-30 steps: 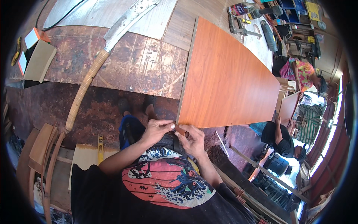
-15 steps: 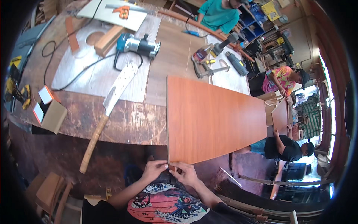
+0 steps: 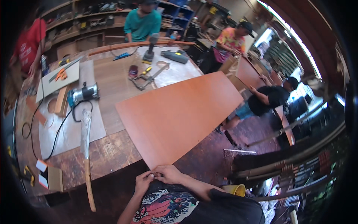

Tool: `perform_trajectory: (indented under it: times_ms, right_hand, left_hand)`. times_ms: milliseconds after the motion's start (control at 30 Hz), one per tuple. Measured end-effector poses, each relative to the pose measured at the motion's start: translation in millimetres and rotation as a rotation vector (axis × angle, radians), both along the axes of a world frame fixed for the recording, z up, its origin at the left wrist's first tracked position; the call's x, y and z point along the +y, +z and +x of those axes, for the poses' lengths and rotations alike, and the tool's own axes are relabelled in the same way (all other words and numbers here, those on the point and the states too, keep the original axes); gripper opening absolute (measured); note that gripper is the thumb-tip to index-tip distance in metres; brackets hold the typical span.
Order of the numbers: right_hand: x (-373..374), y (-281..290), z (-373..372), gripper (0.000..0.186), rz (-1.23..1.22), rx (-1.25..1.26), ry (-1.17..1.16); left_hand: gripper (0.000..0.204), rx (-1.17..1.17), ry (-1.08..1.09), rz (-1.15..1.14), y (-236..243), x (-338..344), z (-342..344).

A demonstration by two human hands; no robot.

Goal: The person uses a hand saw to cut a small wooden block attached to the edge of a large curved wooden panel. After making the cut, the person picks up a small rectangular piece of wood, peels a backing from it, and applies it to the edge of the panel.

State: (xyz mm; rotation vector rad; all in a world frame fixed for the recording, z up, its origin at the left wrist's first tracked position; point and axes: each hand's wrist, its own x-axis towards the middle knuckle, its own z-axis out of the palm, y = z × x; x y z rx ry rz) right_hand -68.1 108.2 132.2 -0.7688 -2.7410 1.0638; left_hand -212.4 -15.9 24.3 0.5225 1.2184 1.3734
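Observation:
A long reddish-brown wood board (image 3: 182, 115) lies at a slant on the workbench, its near end sticking out past the bench edge. At the board's near corner, in front of my body, my two hands meet. My left hand (image 3: 142, 182) is closed in a pinch, fingertips against those of the other hand. My right hand (image 3: 168, 174) curls over the corner, also closed. What lies between the fingers is small and mostly hidden; I cannot make it out. To the left, a machete-like blade with a long wooden handle (image 3: 88, 183) rests across the bench edge.
On the workbench (image 3: 112, 156) are a blue corded router (image 3: 84, 93), a wood block (image 3: 61, 101), an open carton (image 3: 55, 178), a cordless drill (image 3: 150, 52), a clamp (image 3: 149, 79) and a heat-gun-like tool (image 3: 174, 56). Several people stand beyond; two handle another board (image 3: 248, 72).
My view has swung to the right and up, so the bench appears shifted left and the board turned. My hands stay at the board's near corner and are now closer together.

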Motion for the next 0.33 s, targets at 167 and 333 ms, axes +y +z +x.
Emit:
perform_trajectory:
  times_ms: [167,333]
  right_hand:
    - [-5.8,-3.0,1.3,0.028,0.002,0.004,-0.031]
    - [-9.9,-6.6,3.4,0.032,0.011,-0.026,-0.037]
  left_hand:
    - [0.03,0.013,-0.039,-0.025,-2.8,1.9,-4.0]
    - [0.033,0.023,-0.072,0.005,0.6,-0.7,-7.0]
